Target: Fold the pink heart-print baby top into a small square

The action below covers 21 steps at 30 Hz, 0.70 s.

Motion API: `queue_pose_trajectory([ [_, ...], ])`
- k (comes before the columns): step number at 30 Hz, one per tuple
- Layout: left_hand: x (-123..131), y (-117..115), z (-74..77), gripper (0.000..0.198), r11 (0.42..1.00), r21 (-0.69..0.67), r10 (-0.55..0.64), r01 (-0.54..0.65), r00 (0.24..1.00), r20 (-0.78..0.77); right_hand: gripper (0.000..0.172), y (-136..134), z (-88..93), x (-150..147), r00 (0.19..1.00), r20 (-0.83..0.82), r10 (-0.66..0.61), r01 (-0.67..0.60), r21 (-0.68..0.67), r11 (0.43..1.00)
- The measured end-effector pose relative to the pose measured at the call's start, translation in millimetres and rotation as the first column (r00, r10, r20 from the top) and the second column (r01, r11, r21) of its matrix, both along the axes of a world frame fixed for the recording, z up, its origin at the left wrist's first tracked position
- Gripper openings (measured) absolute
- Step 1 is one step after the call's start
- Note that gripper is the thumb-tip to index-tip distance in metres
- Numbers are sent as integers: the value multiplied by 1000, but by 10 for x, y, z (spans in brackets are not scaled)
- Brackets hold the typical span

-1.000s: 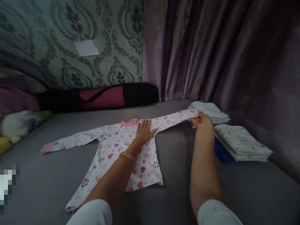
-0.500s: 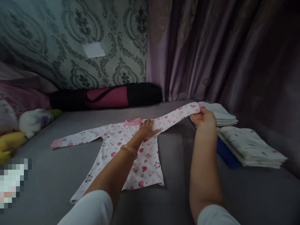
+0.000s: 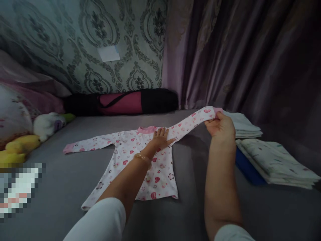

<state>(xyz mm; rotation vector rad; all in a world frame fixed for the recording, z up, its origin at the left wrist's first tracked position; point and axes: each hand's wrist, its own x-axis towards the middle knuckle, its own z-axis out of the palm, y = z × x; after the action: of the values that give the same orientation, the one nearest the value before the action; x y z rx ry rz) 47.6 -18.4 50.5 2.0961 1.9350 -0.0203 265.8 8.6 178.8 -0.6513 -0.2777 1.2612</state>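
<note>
A white long-sleeved child's shirt (image 3: 125,147) with pink cuffs, a pink collar and red heart prints lies spread on the grey bed sheet (image 3: 55,187). My left hand (image 3: 160,139) rests flat on it near the collar and right shoulder, fingers spread, a bracelet on the wrist. At the end of the right-hand sleeve, my right hand (image 3: 220,124) pinches the pink cuff between thumb and fingers. That sleeve is stretched out and raised off the sheet. The other sleeve lies flat toward the left. My left forearm hides part of the shirt's front.
Folded white cloths (image 3: 243,125) and a folded patterned stack (image 3: 278,160) with a blue item (image 3: 248,167) lie at right. Plush toys (image 3: 47,125) sit at left. A black and pink long bag (image 3: 122,102) lies along the wall, beside a purple curtain (image 3: 195,53).
The view has turned slightly left, so things appear shifted right. My left hand stays flat on the shirt, and my right hand keeps its hold on the cuff.
</note>
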Motion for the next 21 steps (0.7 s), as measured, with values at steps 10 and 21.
queue_pose_trajectory([
  [10, -62, 139, 181, 92, 997, 66, -43, 43, 999, -2, 22, -68, 92, -46, 1000, -32, 0, -4, -120, 993],
  [21, 43, 208, 331, 98, 994, -107, 8, -14, 998, -63, 21, -45, 47, -78, 999, 43, -17, 19, -47, 999],
])
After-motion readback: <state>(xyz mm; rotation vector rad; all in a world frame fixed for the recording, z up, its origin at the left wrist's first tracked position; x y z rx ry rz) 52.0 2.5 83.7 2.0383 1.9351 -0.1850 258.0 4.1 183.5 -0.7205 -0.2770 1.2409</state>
